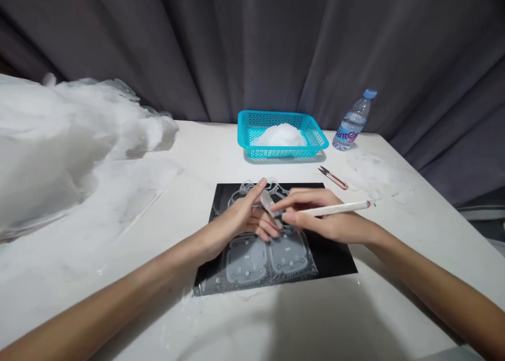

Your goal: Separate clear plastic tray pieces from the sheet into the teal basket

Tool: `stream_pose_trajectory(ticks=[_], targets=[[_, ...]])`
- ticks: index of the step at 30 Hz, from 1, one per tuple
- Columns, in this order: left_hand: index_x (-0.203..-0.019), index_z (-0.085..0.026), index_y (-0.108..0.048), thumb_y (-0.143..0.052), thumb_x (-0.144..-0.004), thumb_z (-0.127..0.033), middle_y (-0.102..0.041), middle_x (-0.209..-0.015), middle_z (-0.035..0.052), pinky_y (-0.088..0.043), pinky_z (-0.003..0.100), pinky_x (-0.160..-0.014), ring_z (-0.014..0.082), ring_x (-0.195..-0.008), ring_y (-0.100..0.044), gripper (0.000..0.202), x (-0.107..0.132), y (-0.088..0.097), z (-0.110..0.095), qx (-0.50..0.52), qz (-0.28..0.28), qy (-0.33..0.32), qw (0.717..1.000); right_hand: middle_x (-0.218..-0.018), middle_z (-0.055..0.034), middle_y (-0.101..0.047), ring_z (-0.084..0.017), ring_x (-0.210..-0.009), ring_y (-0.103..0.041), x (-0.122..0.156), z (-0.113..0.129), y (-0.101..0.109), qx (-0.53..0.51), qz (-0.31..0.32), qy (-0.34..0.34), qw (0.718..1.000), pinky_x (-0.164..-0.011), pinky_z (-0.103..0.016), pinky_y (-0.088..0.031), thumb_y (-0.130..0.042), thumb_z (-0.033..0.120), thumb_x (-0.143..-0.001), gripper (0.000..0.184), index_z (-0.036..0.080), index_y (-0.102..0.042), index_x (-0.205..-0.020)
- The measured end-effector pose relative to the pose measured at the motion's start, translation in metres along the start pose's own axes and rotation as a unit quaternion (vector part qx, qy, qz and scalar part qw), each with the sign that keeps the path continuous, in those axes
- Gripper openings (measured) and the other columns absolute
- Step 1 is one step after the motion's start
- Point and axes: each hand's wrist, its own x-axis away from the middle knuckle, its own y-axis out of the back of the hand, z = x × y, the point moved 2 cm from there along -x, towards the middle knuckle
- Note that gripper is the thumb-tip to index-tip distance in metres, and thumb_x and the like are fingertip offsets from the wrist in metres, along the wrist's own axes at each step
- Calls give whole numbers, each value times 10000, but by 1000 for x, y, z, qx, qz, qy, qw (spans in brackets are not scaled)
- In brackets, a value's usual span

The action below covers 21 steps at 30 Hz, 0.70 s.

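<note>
A black mat (335, 258) lies on the white table, with a clear moulded plastic sheet (268, 256) on it. My left hand (246, 216) is over the sheet, its fingers pinching a small clear plastic piece (269, 202). My right hand (315, 216) grips a white pen-like tool (339, 209) like a pencil, its tip meeting the small piece between my two hands.
A turquoise basket (315, 134) with white fluffy stuff stands at the back centre. Right of it stands a water bottle (353, 123). Small pink snips (333, 178) lie near the mat. A big heap of clear plastic bags (67, 140) fills the left. Dark curtains hang behind.
</note>
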Motion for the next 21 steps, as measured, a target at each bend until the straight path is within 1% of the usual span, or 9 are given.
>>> stream_pose_trajectory(ticks=[2, 3, 5, 7, 9, 11, 13, 17, 21], targets=[[-943, -124, -782, -629, -919, -710, -811, -894, 125, -583, 348, -847, 248, -859, -761, 607, -4, 3, 0, 51, 1, 28, 998, -925, -35, -716, -152, -793, -659, 0, 2, 5, -1, 40, 10, 999, -723, -271, -502, -644, 355, -1034, 264, 193, -782, -1193], [-979, -122, -787, -729, -888, -620, -824, -937, 124, -576, 333, -877, 243, -903, -768, 509, -5, 4, 1, 57, -9, 28, 998, -939, -41, -721, -164, -838, -669, 0, 0, 11, 11, 31, 18, 999, -780, -289, -510, -602, 387, -1061, 287, 197, -793, -1159], [-1021, -122, -783, -816, -843, -505, -833, -1001, 130, -568, 321, -892, 236, -934, -772, 424, -6, 8, 4, 56, -22, 28, 998, -975, -60, -720, -193, -954, -672, -2, -6, 24, 52, -34, 36, 997, -929, -335, -493, -453, 450, -1119, 444, 198, -805, -1019], [-1033, -118, -770, -811, -850, -490, -827, -1050, 138, -563, 324, -888, 234, -944, -766, 417, -6, 10, 7, 45, -21, 18, 999, -1015, -79, -705, -214, -1033, -653, -4, -15, 30, 92, -99, 47, 990, -1003, -365, -464, -336, 472, -1143, 547, 195, -769, -955], [-1013, -120, -757, -783, -868, -510, -818, -1030, 122, -555, 323, -859, 225, -908, -750, 416, -6, 11, 7, 4, -15, -10, 1000, -1044, -90, -692, -225, -1035, -635, -8, -25, 26, 128, -115, 42, 984, -983, -374, -468, -340, 464, -1141, 488, 193, -723, -1007], [-975, -131, -744, -736, -899, -536, -795, -949, 81, -532, 307, -793, 206, -834, -711, 412, -6, 13, 5, -71, -14, -55, 996, -1062, -98, -695, -237, -1037, -618, -14, -32, 13, 155, -84, 29, 984, -957, -380, -465, -404, 431, -1130, 390, 186, -698, -1056], [-972, -144, -732, -690, -928, -546, -748, -873, 44, -486, 282, -712, 186, -763, -652, 407, -6, 14, 2, -165, -24, -103, 981, -1022, -91, -709, -240, -1021, -605, -18, -37, 0, 161, -48, 7, 986, -943, -379, -448, -477, 378, -1106, 321, 177, -705, -1000], [-1070, -162, -686, -614, -977, -543, -684, -812, 17, -418, 265, -618, 173, -691, -584, 399, 0, 12, 0, -275, -37, -127, 952, -845, -25, -684, -171, -787, -560, -22, -43, -10, 62, -17, -66, 996, -749, -297, -413, -631, 367, -1017, 246, 163, -721, -910], [-1065, -185, -635, -533, -1027, -573, -571, -703, -29, -380, 268, -581, 158, -613, -520, 403, 4, 8, -1, -314, -44, -126, 940, -700, 24, -584, -123, -651, -457, -23, -46, -9, -52, -15, -114, 992, -630, -260, -349, -726, 523, -921, 393, 152, -677, -800]])
